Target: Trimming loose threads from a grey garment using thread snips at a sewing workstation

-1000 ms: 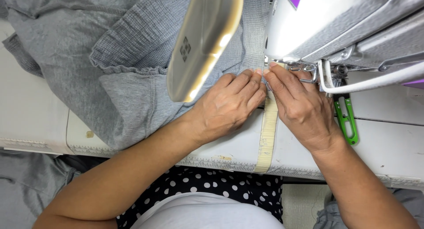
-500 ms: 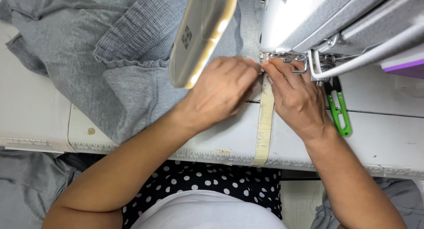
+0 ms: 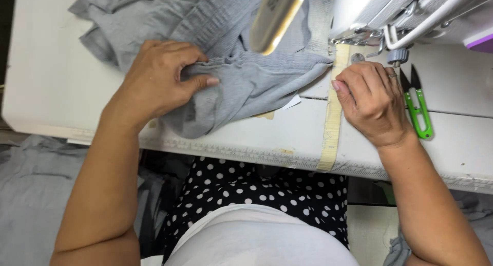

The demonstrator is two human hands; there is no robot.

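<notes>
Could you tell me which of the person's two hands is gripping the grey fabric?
The left hand is: its fingers bunch the grey fabric. The right hand instead rests beside the pale tape strip, near the green snips.

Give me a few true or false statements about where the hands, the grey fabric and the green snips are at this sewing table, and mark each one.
1. The left hand grips a bunched fold of the grey fabric. True.
2. The right hand holds the green thread snips. False: the snips lie on the table just beside that hand.
3. A pale tape strip runs down the table toward its front edge. True.
4. Both hands rest on the fabric. False: the right hand rests by the tape strip, off the fabric.
5. The snips lie left of the sewing machine. False: they lie below its right part.
</notes>
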